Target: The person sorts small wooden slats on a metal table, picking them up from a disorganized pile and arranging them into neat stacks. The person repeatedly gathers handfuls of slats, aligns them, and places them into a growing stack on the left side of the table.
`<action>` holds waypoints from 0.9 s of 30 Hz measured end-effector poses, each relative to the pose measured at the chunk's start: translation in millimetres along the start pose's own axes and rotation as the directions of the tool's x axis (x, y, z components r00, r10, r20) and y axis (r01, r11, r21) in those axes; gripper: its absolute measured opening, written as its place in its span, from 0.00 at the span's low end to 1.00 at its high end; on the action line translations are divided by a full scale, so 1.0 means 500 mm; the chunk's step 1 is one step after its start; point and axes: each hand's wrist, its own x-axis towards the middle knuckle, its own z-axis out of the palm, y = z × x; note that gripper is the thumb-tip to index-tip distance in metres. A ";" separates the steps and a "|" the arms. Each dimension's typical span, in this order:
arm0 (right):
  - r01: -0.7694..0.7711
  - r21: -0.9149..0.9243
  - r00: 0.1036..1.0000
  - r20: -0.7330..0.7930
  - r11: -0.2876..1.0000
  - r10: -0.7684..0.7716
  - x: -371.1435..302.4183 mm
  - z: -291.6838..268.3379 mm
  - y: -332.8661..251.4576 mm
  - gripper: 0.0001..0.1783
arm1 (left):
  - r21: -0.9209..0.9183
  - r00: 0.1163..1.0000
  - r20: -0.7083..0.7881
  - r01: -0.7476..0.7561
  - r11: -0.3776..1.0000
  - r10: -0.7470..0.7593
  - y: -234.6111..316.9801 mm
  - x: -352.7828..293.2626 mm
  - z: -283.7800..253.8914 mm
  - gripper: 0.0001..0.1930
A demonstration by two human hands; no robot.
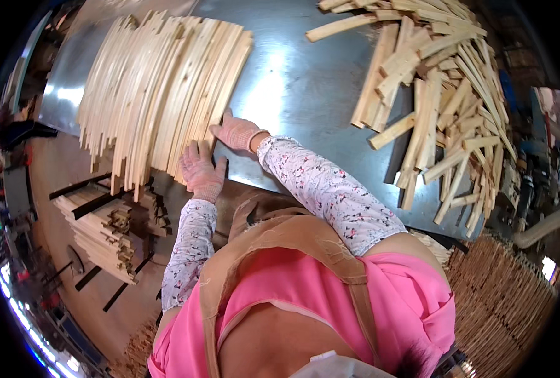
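Note:
On the metal table a row of wooden strips [166, 88] lies side by side, their ends uneven along the near edge. My left hand [202, 171], in a pinkish knit glove, rests on the near ends at the right part of the row, fingers stretched out over the wood. Against the row's right side is my right hand [237, 131], gloved alike, with its fingers touching the outermost strip. Neither hand is wrapped round a strip. Floral sleeves cover both my forearms.
A loose heap of wooden pieces [444, 107] covers the right of the metal table [277, 94]. Stacked strips [100, 233] sit on dark metal bars below the table at left. A tall stack of wood [500, 302] stands at lower right.

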 end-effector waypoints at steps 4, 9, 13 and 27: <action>0.106 0.047 0.994 -0.028 0.993 -0.105 -0.038 -0.041 0.001 0.46 | 0.155 0.994 -0.006 -0.110 0.982 0.112 -0.069 -0.010 0.026 0.41; -0.220 -0.555 0.660 -0.690 0.802 -0.296 -0.153 -0.275 0.245 0.28 | 0.243 0.991 -0.053 -0.105 0.964 0.122 -0.050 -0.035 0.025 0.39; -0.484 -0.367 0.527 -0.847 0.795 -0.071 -0.272 -0.337 0.549 0.49 | 0.299 0.965 0.011 -0.254 0.920 0.263 -0.035 -0.025 0.032 0.38; -0.403 -0.249 0.599 -0.799 0.881 0.048 -0.386 -0.364 0.621 0.33 | -0.747 0.938 0.345 0.280 0.603 -0.008 0.029 -0.005 0.065 0.33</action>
